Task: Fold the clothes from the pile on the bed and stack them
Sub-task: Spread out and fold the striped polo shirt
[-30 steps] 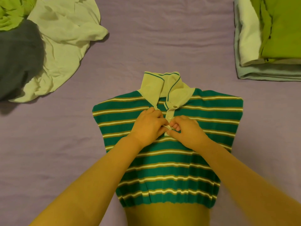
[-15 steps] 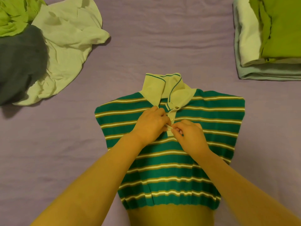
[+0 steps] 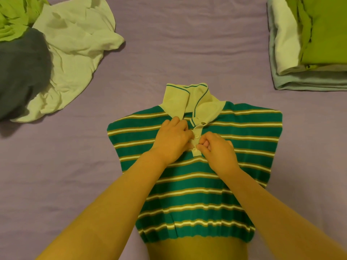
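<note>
A green knit polo shirt with white and olive stripes (image 3: 197,182) lies flat, front up, on the purple bed sheet (image 3: 169,53), its sleeves tucked in and its pale collar (image 3: 195,102) pointing away from the person. Both hands meet at the pale button placket (image 3: 196,141) below the collar. The left hand (image 3: 172,141) has its fingers curled onto the placket's left edge, grip clamped on the fabric. The right hand (image 3: 217,149) pinches the placket's right edge beside the lower button. A loose pile of pale, lime and dark grey garments (image 3: 56,53) sits at the far left. A stack of folded clothes (image 3: 308,53) sits at the far right, well apart from the shirt
</note>
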The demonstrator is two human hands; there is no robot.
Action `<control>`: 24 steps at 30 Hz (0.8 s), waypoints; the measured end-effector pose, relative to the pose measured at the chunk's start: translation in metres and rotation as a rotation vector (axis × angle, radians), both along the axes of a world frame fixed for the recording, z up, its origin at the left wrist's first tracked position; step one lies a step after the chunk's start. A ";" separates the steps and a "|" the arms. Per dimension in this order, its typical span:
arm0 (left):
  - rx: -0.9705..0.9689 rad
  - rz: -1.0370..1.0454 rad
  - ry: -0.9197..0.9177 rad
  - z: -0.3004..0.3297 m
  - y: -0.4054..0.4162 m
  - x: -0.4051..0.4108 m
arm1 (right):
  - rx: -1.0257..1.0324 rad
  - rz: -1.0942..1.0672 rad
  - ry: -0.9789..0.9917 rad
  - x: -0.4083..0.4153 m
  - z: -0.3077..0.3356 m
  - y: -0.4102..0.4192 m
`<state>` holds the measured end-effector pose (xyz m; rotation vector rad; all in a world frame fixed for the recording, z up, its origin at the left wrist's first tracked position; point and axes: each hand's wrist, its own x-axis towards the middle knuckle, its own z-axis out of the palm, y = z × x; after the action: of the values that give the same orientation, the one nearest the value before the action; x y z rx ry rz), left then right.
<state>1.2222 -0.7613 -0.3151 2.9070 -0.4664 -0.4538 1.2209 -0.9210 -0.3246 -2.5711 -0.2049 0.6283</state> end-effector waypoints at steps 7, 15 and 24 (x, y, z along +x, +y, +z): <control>0.023 -0.068 -0.046 0.019 0.023 0.023 | 0.037 0.012 -0.010 0.011 0.003 0.000; -0.022 -0.177 0.025 0.018 0.014 0.029 | 0.022 -0.066 -0.011 0.015 0.002 0.011; -0.068 -0.045 0.065 0.011 0.002 0.031 | 0.224 -0.249 0.154 0.029 0.009 0.011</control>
<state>1.2536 -0.7591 -0.3037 2.8122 -0.5273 -0.5259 1.2496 -0.9097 -0.3153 -2.2741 0.0916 0.6638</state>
